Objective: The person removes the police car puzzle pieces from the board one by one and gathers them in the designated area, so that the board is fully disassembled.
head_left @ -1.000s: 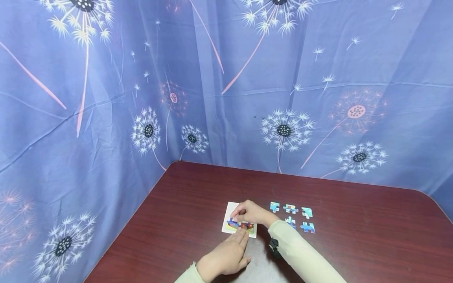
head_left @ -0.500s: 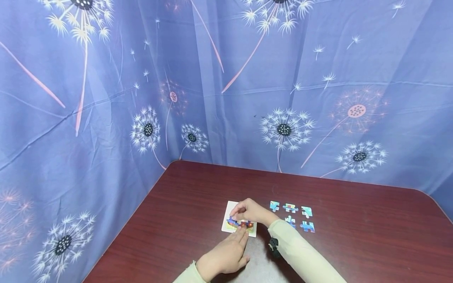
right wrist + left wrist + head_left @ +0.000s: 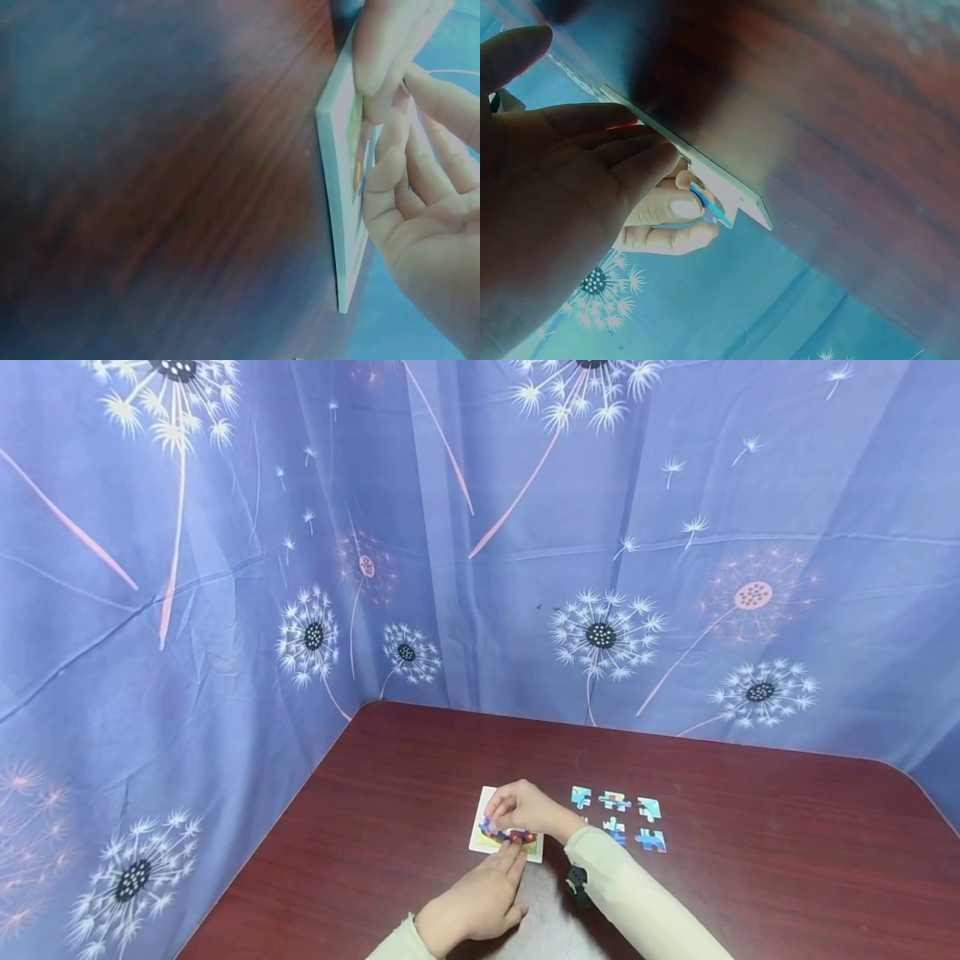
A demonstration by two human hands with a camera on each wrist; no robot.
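Observation:
A small puzzle board (image 3: 483,802) with a white border lies on the table, partly filled with coloured pieces along its near side. My left hand (image 3: 482,893) rests on its near edge, fingers straight and fingertips on the pieces. Over the board's far left part, my right hand (image 3: 527,808) pinches a blue puzzle piece (image 3: 714,208) between thumb and fingers. The left wrist view shows that piece tilted against the board's surface. My fingers hide much of the board. In the right wrist view both hands meet above the board's pale edge.
Several loose puzzle pieces (image 3: 615,801) lie in rough rows right of the board; the right forearm partly covers that area. The dark red wooden table (image 3: 405,768) ends at a blue curtain (image 3: 510,635) with dandelion prints, behind and to the left.
The right hand has shifted very slightly left with the blue puzzle piece at the board. The left hand stays in place on the near edge.

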